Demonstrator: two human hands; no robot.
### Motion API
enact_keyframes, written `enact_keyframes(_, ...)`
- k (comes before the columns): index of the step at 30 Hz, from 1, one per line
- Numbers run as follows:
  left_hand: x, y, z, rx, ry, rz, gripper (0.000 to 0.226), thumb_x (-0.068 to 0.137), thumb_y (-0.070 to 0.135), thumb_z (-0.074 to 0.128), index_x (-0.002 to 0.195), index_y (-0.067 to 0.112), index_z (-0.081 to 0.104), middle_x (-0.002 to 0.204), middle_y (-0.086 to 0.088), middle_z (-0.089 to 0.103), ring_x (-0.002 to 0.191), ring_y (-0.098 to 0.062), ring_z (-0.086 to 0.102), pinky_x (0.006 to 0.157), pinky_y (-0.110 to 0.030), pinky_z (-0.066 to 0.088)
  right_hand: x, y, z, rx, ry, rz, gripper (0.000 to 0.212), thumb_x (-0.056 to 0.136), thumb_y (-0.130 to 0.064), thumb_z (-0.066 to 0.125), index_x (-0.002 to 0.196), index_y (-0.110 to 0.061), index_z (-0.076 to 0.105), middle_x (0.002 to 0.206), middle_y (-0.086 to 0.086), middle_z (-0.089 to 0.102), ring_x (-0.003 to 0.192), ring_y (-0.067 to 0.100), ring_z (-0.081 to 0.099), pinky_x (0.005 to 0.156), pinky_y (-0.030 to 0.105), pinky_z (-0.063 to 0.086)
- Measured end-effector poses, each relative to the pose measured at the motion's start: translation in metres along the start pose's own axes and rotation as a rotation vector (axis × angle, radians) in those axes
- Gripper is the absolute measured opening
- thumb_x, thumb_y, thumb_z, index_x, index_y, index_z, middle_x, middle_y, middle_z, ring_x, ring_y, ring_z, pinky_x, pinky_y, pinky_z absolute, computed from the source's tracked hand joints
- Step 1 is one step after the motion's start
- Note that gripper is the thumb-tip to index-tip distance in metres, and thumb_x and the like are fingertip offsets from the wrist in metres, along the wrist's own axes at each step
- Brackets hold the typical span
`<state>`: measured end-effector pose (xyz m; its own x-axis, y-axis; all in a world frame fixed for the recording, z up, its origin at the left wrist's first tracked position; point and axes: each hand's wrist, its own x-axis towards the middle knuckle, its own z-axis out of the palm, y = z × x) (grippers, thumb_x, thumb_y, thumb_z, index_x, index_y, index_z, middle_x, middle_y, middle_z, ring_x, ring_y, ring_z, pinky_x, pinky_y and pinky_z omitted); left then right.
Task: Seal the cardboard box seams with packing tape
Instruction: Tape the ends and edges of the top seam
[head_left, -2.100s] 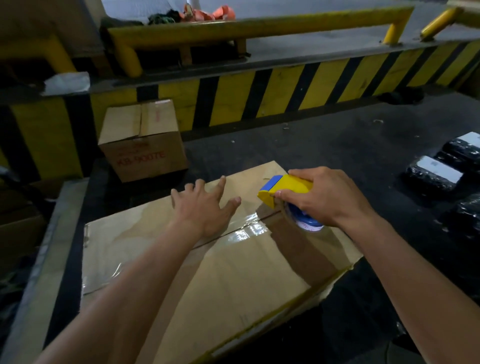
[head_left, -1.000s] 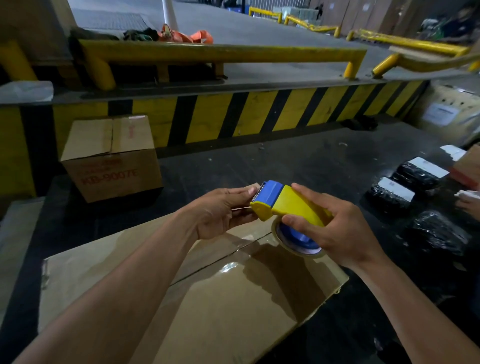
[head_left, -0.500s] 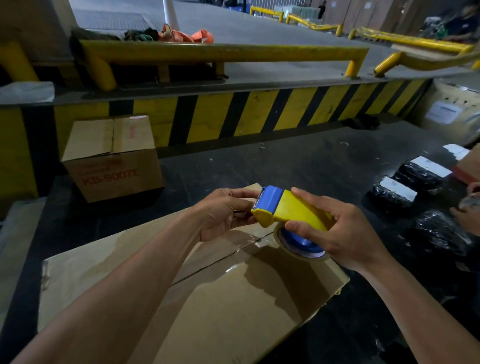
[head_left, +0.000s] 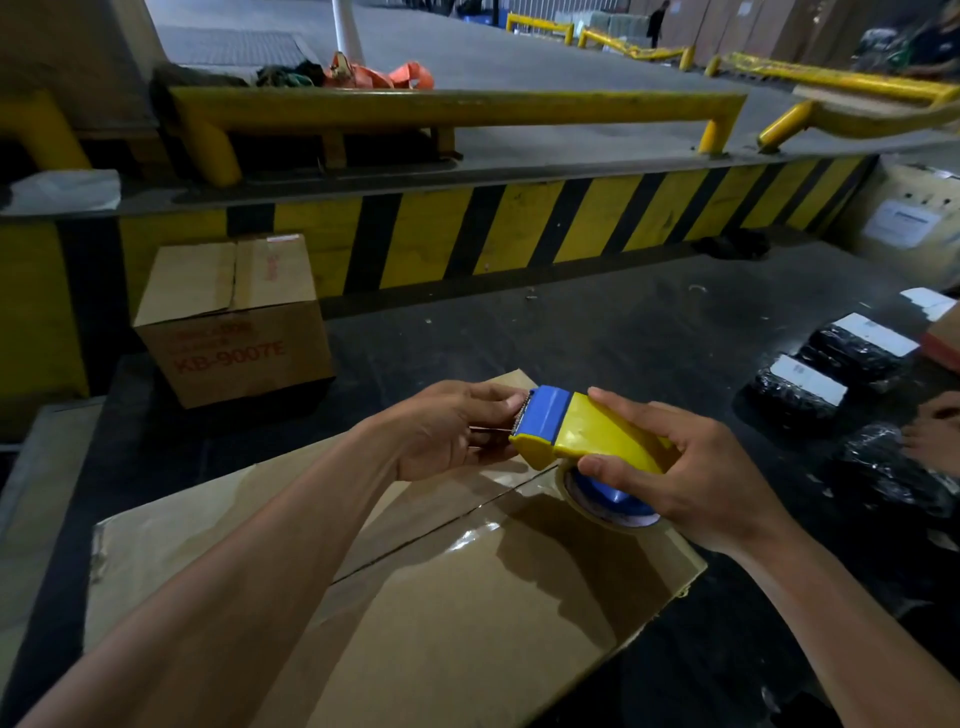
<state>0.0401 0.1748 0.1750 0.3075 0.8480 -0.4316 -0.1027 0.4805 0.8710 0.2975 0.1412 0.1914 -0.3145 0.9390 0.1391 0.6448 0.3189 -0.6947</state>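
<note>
A large cardboard box (head_left: 467, 613) lies flat-topped in front of me, its centre seam covered by glossy clear tape. Above its far right corner I hold a yellow and blue tape dispenser (head_left: 576, 431) with a roll of clear tape under it. My right hand (head_left: 691, 467) grips the dispenser's yellow body and the roll. My left hand (head_left: 457, 426) pinches at the toothed blue cutter end, fingers curled on the tape's loose end there. The dispenser is lifted off the box.
A smaller box marked KB-9007E (head_left: 234, 317) stands at the back left against a yellow and black striped kerb (head_left: 519, 228). Black wrapped parcels (head_left: 826, 379) lie on the dark floor at right, where another person's hand (head_left: 935, 431) shows.
My left hand left the box top and came up to the dispenser's cutter end. The right hand lifted the dispenser off the seam; over the last second both hands barely moved.
</note>
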Motion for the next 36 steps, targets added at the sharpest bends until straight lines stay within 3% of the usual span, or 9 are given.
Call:
enact_keyframes(5,0.0,-0.002,-0.002,-0.057,-0.027,0.009,0.024,0.09,0.013,0.066,0.112,0.015,0.074,0.109,-0.012,0.075,0.095,-0.023,0.072,0.082,-0.035,0.062,-0.001,0.0,0.0,0.033,0.007,-0.004,0.08,0.062,-0.079,0.066,0.136,-0.053,0.052,0.098,-0.008,0.06,0.086,0.011,0.059,0.069,0.031,0.052)
enact_keyframes(8,0.0,-0.003,-0.002,-0.043,-0.033,0.026,0.027,0.089,0.007,0.067,0.115,0.011,0.071,0.105,-0.013,0.076,0.091,-0.021,0.074,0.079,-0.033,0.063,-0.002,-0.004,-0.002,-0.003,0.008,-0.026,0.081,0.063,-0.079,0.064,0.137,-0.051,0.051,0.092,-0.007,0.057,0.08,0.011,0.056,0.062,0.022,0.047)
enact_keyframes(18,0.009,0.008,-0.003,0.429,0.11,0.158,0.017,0.094,-0.001,0.064,0.108,0.004,0.073,0.101,-0.015,0.074,0.081,-0.018,0.075,0.068,-0.025,0.06,-0.009,-0.023,0.004,-0.134,-0.015,-0.019,0.086,0.068,-0.08,0.058,0.145,-0.045,0.043,0.089,-0.011,0.054,0.077,0.005,0.053,0.058,0.019,0.041)
enact_keyframes(22,0.018,0.024,-0.004,0.52,0.126,0.211,0.012,0.094,0.0,0.064,0.1,0.002,0.075,0.092,-0.013,0.075,0.077,-0.016,0.074,0.064,-0.022,0.058,-0.008,-0.032,0.001,-0.123,0.033,0.032,0.084,0.067,-0.076,0.061,0.143,-0.045,0.046,0.098,-0.011,0.059,0.082,0.005,0.058,0.064,0.019,0.047)
enact_keyframes(27,0.03,0.045,-0.024,0.523,0.128,0.214,0.01,0.093,0.0,0.067,0.101,0.001,0.073,0.087,-0.013,0.077,0.082,-0.02,0.076,0.071,-0.03,0.061,-0.01,-0.036,-0.006,-0.092,0.076,0.116,0.083,0.069,-0.074,0.067,0.142,-0.039,0.051,0.12,-0.011,0.064,0.096,0.001,0.059,0.075,0.016,0.047)
enact_keyframes(31,0.05,0.061,-0.022,0.632,0.132,0.206,0.011,0.094,0.007,0.067,0.104,0.006,0.072,0.096,-0.012,0.076,0.086,-0.019,0.076,0.071,-0.029,0.061,0.0,-0.045,-0.002,-0.143,0.106,0.142,0.077,0.075,-0.067,0.069,0.142,-0.035,0.051,0.108,-0.011,0.064,0.08,0.0,0.057,0.066,0.011,0.044)
enact_keyframes(36,0.076,0.071,-0.023,0.847,0.134,0.242,0.011,0.093,0.015,0.071,0.103,0.01,0.075,0.094,-0.009,0.075,0.082,-0.018,0.074,0.061,-0.019,0.057,0.011,-0.047,-0.002,-0.157,0.109,0.194,0.074,0.077,-0.065,0.069,0.142,-0.033,0.051,0.108,-0.004,0.07,0.083,0.005,0.06,0.076,0.024,0.051)
